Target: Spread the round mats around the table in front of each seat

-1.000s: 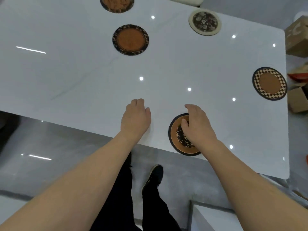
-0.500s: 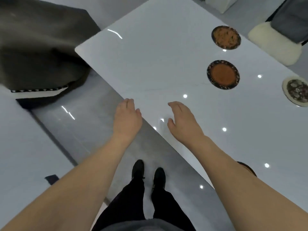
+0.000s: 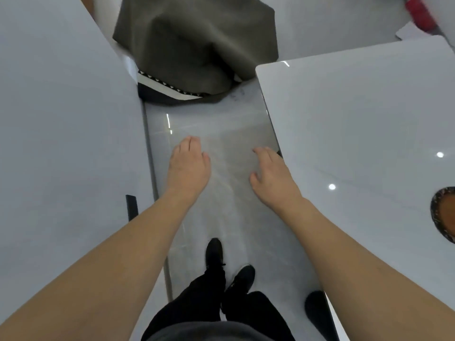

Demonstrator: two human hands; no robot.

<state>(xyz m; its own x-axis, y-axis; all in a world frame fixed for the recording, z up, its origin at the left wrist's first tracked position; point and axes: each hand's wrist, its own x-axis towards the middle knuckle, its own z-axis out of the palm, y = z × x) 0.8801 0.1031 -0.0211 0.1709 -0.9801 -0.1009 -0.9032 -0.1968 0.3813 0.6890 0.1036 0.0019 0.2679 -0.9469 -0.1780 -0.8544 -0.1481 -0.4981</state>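
Both hands reach forward over the floor (image 3: pixel 221 148), left hand (image 3: pixel 188 166) and right hand (image 3: pixel 272 177) relaxed, holding nothing. One round mat (image 3: pixel 444 214) lies on the tabletop (image 3: pixel 357 119), far right of them.

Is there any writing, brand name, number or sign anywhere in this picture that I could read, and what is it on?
None: no words, numbers or brand marks can be read here.
The round mat at the right edge of the table shows only a decorative border pattern.
The trim under the grey cloth is a row of small triangles, not letters.
The red thing at top right is too blurred to tell.
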